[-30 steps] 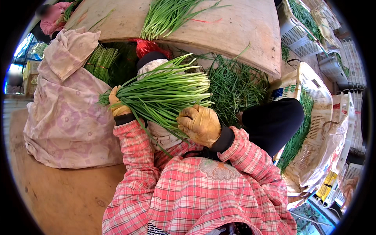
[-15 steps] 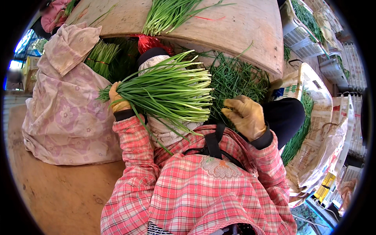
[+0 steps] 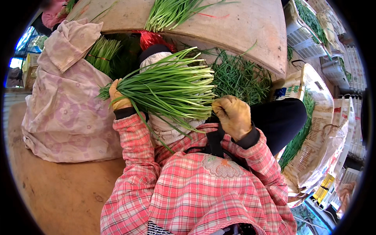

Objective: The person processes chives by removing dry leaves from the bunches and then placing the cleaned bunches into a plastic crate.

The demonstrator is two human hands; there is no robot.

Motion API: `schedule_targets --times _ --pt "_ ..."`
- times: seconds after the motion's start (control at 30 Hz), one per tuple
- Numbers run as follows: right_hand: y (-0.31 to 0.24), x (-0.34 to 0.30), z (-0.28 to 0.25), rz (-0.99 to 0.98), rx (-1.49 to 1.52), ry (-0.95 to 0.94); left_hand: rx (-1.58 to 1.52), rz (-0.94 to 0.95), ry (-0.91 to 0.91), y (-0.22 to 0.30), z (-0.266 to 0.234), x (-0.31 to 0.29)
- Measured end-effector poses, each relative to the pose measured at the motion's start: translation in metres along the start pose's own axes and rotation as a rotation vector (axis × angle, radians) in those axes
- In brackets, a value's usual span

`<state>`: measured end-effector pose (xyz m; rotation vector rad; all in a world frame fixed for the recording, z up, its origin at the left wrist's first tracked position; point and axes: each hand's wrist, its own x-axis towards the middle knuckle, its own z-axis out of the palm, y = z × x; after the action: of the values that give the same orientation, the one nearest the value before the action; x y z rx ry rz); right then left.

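Note:
My gloved left hand (image 3: 119, 98) is closed round the leafy end of a bunch of garlic chives (image 3: 172, 88). Its pale stem ends fan out to the right over my lap. At the lower right of those ends, my gloved right hand (image 3: 234, 117) has its fingers curled together. Whatever they pinch is hidden behind the glove. A few long leaves droop from the bunch across my checked clothing. Behind it lies a heap of loose green leaves (image 3: 243, 80).
Ahead is a wooden table (image 3: 243, 31) bearing another chive bunch (image 3: 168, 13). Flowered cloth (image 3: 74, 113) covers something at left, beside a tied bundle (image 3: 102, 55). White plastic crates (image 3: 319, 88) holding greens stand at right. Another person (image 3: 53, 15) sits at the far left.
My right hand has moved left to the stem ends, and its fingers have curled shut from a looser, spread pose. My left hand keeps its hold on the bunch.

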<state>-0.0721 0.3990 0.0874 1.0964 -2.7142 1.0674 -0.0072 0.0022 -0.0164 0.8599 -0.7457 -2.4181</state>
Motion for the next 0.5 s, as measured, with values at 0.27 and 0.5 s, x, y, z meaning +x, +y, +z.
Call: schedule_targets --times 0.27,0.5 --pt "-0.018 0.01 0.041 -0.276 -0.257 -0.099 0.001 -0.018 0.053 -0.001 0.019 -0.005" --pt "-0.009 0.002 0.023 -0.133 0.208 -0.166 -0.002 -0.022 0.068 0.002 0.021 -0.014"
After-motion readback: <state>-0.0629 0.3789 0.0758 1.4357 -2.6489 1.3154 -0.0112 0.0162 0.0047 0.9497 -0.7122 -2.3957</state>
